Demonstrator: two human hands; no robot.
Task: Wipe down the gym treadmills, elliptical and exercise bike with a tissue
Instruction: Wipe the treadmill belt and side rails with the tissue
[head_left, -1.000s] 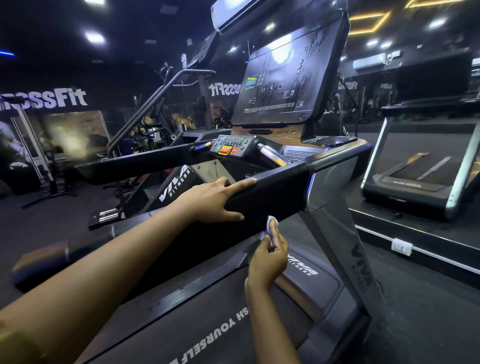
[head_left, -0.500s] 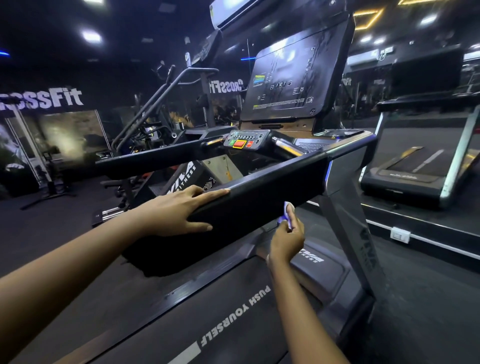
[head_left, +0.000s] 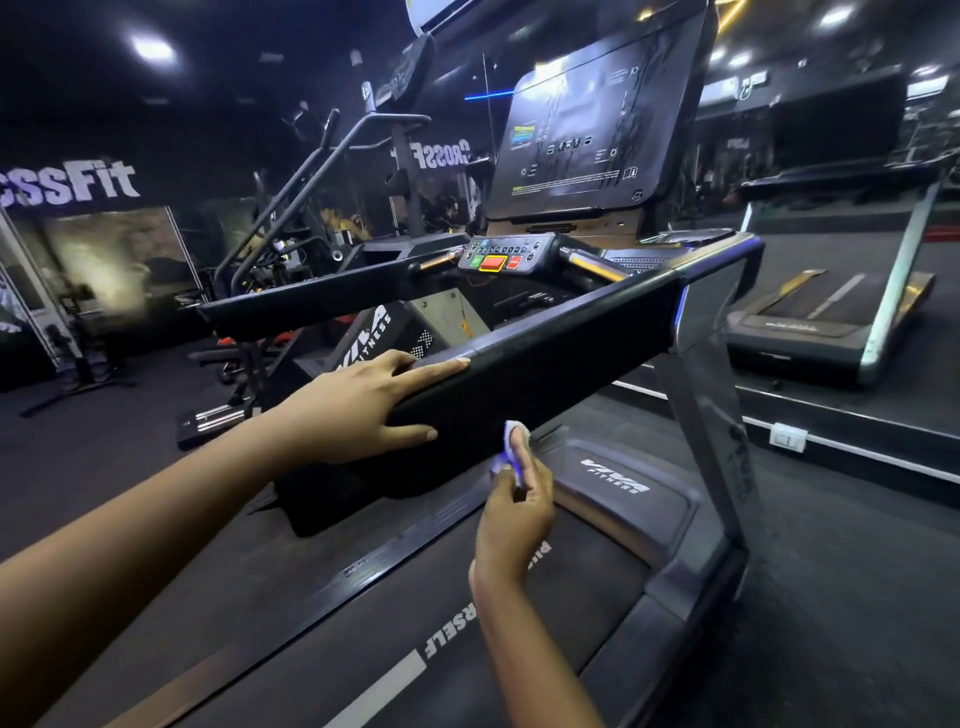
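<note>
While our left hand (head_left: 363, 410) rests flat on the rail (head_left: 561, 358), fingers straight, our right hand (head_left: 519, 504) pinches the tissue (head_left: 511, 439) at the rail's lower edge. Rail's long axis runs up-right from the tissue; right hand nearer, we judge.

floor (head_left: 857, 597): dark | on it: treadmill (head_left: 571, 353) front | raised platform (head_left: 857, 415) w/ 2nd treadmill (head_left: 810, 332) right

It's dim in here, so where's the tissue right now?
In the head view, the tissue is pinched in the right hand, just under the black handrail that the left hand rests on.
</note>
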